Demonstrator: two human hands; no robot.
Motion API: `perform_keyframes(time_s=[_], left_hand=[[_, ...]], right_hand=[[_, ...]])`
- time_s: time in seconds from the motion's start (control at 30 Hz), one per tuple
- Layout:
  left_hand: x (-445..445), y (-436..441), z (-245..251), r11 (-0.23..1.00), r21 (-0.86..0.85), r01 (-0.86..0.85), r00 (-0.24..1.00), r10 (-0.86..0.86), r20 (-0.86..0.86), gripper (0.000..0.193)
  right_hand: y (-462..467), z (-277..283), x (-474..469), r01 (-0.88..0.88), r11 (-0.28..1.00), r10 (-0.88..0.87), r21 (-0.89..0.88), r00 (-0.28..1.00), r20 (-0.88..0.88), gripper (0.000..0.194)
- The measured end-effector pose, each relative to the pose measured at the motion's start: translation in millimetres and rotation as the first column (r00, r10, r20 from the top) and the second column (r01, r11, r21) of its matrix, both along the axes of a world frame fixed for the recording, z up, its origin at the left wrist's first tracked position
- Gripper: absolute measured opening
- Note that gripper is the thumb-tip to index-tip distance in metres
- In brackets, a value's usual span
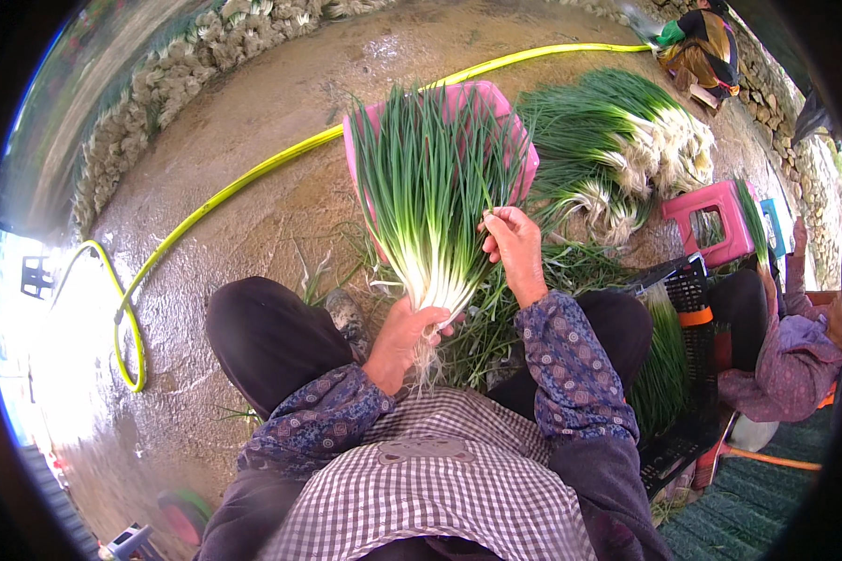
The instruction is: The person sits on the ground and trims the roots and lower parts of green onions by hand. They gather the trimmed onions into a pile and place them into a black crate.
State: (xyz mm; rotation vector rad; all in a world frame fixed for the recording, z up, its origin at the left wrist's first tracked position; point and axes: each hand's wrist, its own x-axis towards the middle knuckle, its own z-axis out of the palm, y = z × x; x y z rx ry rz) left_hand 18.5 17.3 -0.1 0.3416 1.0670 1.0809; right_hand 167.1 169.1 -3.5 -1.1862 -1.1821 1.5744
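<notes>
My left hand grips a bunch of green onions around its white stems, just above the stringy roots. The leaves fan out away from me, over a pink plastic stool that they partly cover. At the right edge of the bunch, my right hand pinches a thin leaf between thumb and forefinger. Loose green leaf trimmings lie on the ground between my knees, below the bunch.
Beyond my right hand lies a pile of green onions. A black crate with more onions stands by my right knee. One co-worker sits at right, another person farther off. A yellow hose crosses the wet ground; onion bundles line the left.
</notes>
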Motion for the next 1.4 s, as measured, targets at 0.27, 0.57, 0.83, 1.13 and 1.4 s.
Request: perform_keyframes(time_s=[0.27, 0.57, 0.83, 1.13, 1.4], left_hand=[[0, -2, 6, 0.999, 0.041, -0.002, 1.000, 0.001, 0.027, 0.031], [0, -2, 6, 1.000, 0.009, 0.001, 1.000, -0.001, -0.004, 0.033], [-1, -2, 1, 1.000, 0.017, 0.012, 1.000, -0.012, 0.009, 0.032], [-2, -1, -1, 0.999, 0.014, 0.046, 0.999, -0.046, -0.021, 0.030], [0, -2, 3, 1.000, 0.006, 0.023, 0.999, -0.023, -0.030, 0.031]], right_hand=[[25, -18, 20, 0.477, 0.878, -0.468, 0.039, 0.873, -0.140, 0.004], [38, -39, 64, 0.727, 0.665, -0.747, -0.172, 0.655, -0.119, 0.028], [5, -9, 7, 0.029, 0.916, -0.158, 0.400, 0.943, 0.293, 0.012], [14, -19, 0, -0.031, 0.958, -0.069, 0.286, 0.941, 0.331, 0.020], [-1, -4, 3, 0.026, 0.999, -0.026, -0.042, 1.000, -0.014, 0.018]])
